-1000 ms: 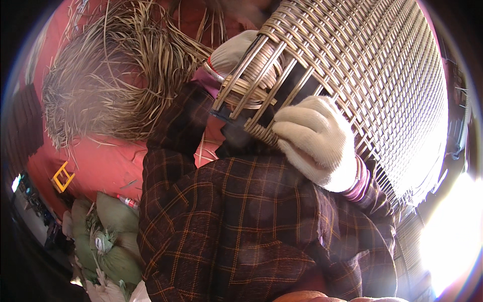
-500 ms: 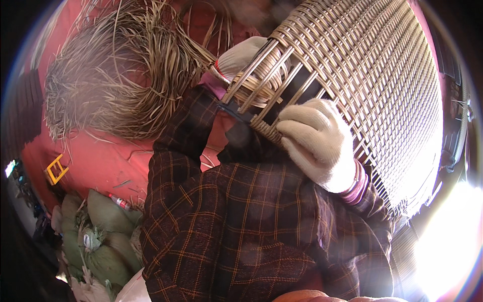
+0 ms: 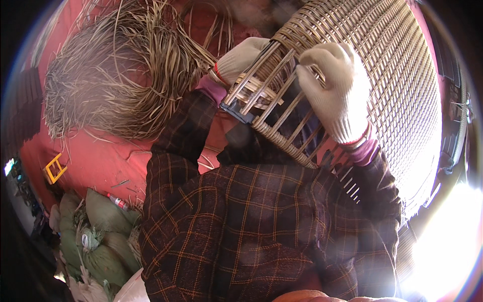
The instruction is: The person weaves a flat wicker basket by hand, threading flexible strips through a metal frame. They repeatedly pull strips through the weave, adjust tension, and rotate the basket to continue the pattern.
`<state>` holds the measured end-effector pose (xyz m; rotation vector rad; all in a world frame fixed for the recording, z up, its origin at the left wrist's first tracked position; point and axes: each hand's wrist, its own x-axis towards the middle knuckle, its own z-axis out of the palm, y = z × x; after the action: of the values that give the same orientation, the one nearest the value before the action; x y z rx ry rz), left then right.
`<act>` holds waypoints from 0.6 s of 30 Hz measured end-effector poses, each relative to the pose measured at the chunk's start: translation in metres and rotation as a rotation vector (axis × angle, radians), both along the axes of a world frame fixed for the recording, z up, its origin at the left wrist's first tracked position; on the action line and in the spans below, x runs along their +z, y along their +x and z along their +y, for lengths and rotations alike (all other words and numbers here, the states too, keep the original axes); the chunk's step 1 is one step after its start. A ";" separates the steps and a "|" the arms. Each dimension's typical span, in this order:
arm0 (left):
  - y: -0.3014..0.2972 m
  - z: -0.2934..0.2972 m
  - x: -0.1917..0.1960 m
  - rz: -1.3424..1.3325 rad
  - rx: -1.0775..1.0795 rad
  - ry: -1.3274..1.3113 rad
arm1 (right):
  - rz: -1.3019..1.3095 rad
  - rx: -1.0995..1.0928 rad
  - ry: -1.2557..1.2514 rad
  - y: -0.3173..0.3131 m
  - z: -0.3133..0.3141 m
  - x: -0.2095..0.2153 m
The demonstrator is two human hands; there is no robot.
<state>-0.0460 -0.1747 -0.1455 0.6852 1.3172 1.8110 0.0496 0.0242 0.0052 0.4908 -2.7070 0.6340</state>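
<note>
A large wicker piece (image 3: 397, 80), tightly woven in tan-brown strands, rises at the upper right. Bare spokes (image 3: 289, 113) run from its weave to a bound edge near my lap. My left hand (image 3: 240, 59), in a white knitted glove, reaches behind the spokes at the far corner; its fingers are hidden there. Through the spokes a wound bundle of wicker strand (image 3: 264, 90) shows beside it. My right hand (image 3: 338, 85), gloved alike, lies over the edge of the weave. Its thumb and fingertips come together in a pinch, and what they hold is too small to make out.
A big heap of loose dry strands (image 3: 115, 75) lies on the red ground cover (image 3: 105, 158) at the left. Near it are a yellow plastic frame (image 3: 55, 168), a bottle with a red label (image 3: 117, 201) and green sacks (image 3: 105, 226). Glare whitens the right side.
My right hand has moved up and away from the bound edge to the weave, uncovering more bare spokes. The left hand stays behind the corner, nearly unmoved.
</note>
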 end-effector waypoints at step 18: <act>0.011 0.004 -0.018 -0.300 -0.032 0.029 | 0.004 0.105 -0.011 0.013 -0.001 0.009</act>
<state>-0.0352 -0.1710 -0.1635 0.4270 1.0765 1.8276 0.0631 0.0232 0.0141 0.6344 -2.6864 0.6741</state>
